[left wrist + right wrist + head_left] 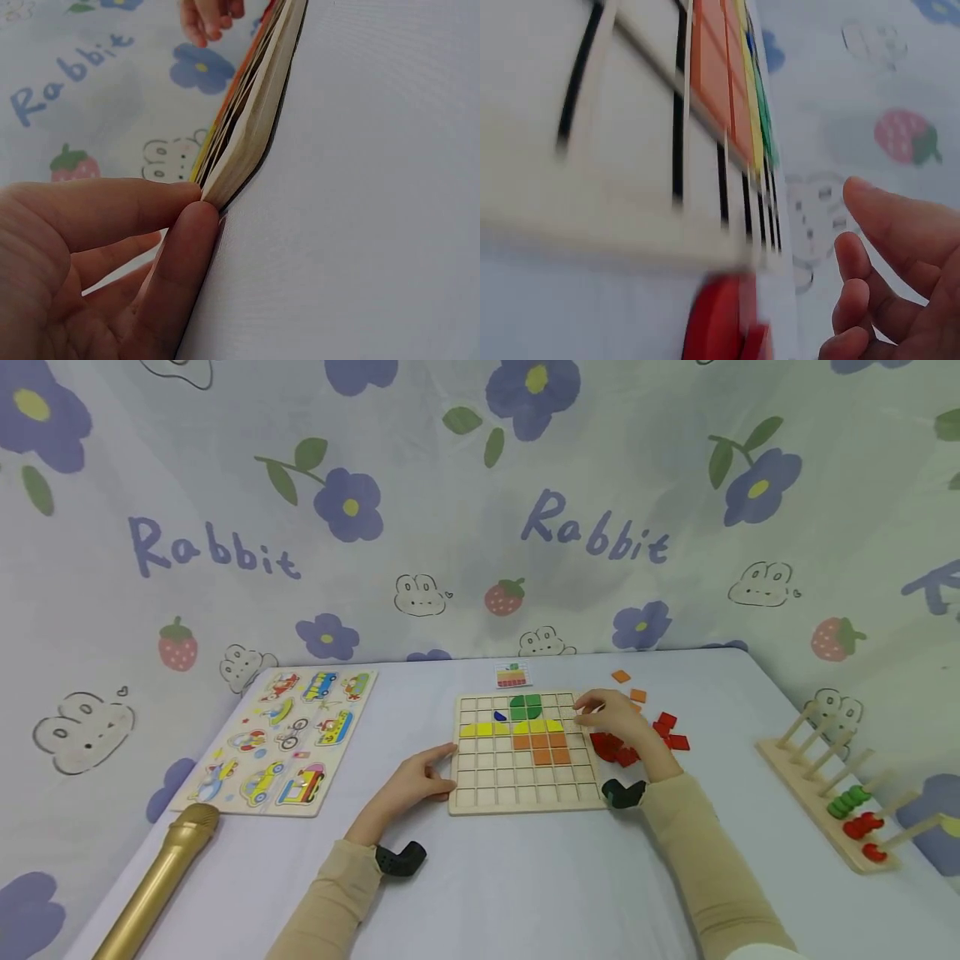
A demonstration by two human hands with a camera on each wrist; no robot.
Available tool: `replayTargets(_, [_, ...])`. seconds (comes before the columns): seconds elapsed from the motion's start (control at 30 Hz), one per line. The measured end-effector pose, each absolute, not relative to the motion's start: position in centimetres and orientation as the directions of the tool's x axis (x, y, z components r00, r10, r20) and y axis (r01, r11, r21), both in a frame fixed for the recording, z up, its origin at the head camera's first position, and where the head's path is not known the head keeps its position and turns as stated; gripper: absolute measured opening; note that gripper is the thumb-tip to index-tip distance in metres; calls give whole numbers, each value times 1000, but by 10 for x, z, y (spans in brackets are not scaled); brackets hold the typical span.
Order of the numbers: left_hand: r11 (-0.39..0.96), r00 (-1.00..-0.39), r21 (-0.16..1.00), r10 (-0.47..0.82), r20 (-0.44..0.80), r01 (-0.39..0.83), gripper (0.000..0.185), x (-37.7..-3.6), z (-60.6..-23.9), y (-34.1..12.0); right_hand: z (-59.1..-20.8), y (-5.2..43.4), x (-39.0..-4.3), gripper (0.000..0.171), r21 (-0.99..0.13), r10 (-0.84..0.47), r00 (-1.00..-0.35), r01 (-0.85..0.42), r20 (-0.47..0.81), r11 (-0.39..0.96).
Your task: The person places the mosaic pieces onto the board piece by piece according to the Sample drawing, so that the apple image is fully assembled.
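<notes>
A wooden grid board (483, 785) lies mid-table, holding yellow pieces (480, 729), orange squares (551, 741), green pieces (524, 708) and a small blue piece (500, 716). Against the board's left edge rest the thumb and fingertips of my left hand (412, 778), spread along its side; the left wrist view has this hand (112, 255) close up. My right hand (617, 720) hovers by the board's upper right edge, fingers loosely bent. Nothing shows between the fingers of that hand (900, 277) in the right wrist view. Below it lies a pile of red pieces (615, 750).
A small picture card (513, 676) sits behind the board. Loose orange squares (620, 676) and red squares (678, 742) lie at right. On the left are a vehicle puzzle board (255, 718) and a gold microphone (161, 877). A pegged bead rack (817, 810) stands far right.
</notes>
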State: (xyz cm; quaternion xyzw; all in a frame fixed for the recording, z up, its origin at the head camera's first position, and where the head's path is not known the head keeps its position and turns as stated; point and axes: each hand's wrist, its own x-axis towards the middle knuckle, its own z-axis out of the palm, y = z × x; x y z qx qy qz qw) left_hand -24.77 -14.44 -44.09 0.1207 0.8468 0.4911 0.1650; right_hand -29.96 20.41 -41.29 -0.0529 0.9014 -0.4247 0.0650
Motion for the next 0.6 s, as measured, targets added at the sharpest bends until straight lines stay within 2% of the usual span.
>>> replayTargets(0.27, [510,-917,859,365,-162,51,63,-232,-414,-141,-428,248,-297,33,-786,-101,-987,38,-128,617])
replayTargets(0.4, [502,-919,863,364,-151,56,63,-235,-418,-141,-430,253,-296,38,-808,-114,-982,53,-147,587])
replayTargets(0.6, [493,-922,869,356,-153,46,65,-249,-445,-145,-430,253,-298,42,-758,-121,-980,40,-156,651])
